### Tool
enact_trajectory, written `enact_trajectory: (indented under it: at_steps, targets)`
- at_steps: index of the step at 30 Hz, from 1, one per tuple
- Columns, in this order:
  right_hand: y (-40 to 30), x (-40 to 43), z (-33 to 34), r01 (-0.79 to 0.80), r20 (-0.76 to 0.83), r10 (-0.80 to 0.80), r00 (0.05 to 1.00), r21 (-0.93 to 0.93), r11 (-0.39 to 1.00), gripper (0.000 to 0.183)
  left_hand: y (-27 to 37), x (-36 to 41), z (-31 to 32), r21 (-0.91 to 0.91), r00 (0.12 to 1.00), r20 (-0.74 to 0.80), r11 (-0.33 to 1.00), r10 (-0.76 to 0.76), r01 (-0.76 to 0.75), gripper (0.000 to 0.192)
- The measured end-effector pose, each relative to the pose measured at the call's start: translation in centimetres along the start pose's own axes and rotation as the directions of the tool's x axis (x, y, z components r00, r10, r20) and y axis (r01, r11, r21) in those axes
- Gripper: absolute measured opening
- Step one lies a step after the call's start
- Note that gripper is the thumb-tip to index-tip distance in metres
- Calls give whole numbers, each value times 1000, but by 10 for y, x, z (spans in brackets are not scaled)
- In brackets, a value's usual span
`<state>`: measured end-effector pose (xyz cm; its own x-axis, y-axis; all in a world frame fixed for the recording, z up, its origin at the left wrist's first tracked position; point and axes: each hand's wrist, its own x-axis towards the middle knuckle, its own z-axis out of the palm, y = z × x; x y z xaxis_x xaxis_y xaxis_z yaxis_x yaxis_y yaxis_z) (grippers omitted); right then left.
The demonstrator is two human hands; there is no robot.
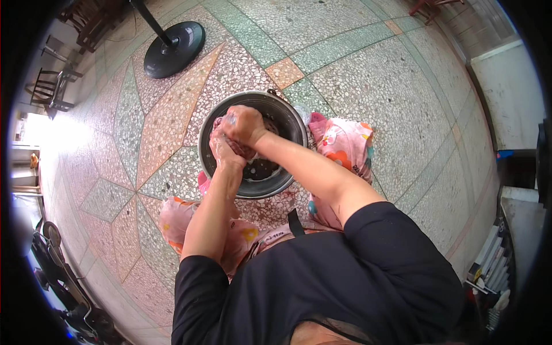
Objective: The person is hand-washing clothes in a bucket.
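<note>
A round dark metal bucket (207, 105) with a pale rim stands on the floor between my feet. Over its left half, my left hand (223, 148) and my right hand (245, 124) are clenched together around a wet reddish bundle (240, 148). The bundle is wrinkled and looks like cloth, though my fingers hide most of it. My right hand lies across the top, the left hand supports the near left side. Suds and a little liquid (261, 170) show at the bottom of the bucket. Both hands look wet.
My knees in pink printed trousers (345, 142) flank the bucket. A clear plastic bag (302, 114) lies by its right rim. Farther off stand a black round pedestal base (174, 51), wooden chairs (54, 86), a white cabinet (511, 95) and a motorbike (64, 280) on the terrazzo floor (366, 73).
</note>
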<state>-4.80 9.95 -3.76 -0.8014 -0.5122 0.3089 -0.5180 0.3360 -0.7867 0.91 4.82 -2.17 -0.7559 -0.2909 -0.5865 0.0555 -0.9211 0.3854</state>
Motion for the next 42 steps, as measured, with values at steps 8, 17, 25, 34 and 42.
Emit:
enact_trajectory:
  at_steps: [8, 17, 25, 34, 42]
  targets:
    - [-57, -38, -8, 192, 92, -220, 971, 245, 950, 23, 33, -12, -44, 276, 882, 449, 917, 143, -289, 34]
    - [44, 10, -5, -312, 128, 289, 949, 513, 799, 26, 56, 1, 2, -54, 969, 246, 998, -14, 28, 37]
    - [-10, 53, -98, -556, 587, 101, 803, 679, 478, 28, 98, 39, -57, 261, 966, 206, 943, 154, -206, 32]
    - [-93, -19, -28, 359, 133, -391, 911, 215, 908, 19, 17, -14, -41, 21, 831, 409, 906, 378, -422, 45]
    - [-3, 2, -3, -46, -67, 49, 997, 46, 998, 16, -6, 9, -16, 24, 988, -110, 994, 107, -105, 30]
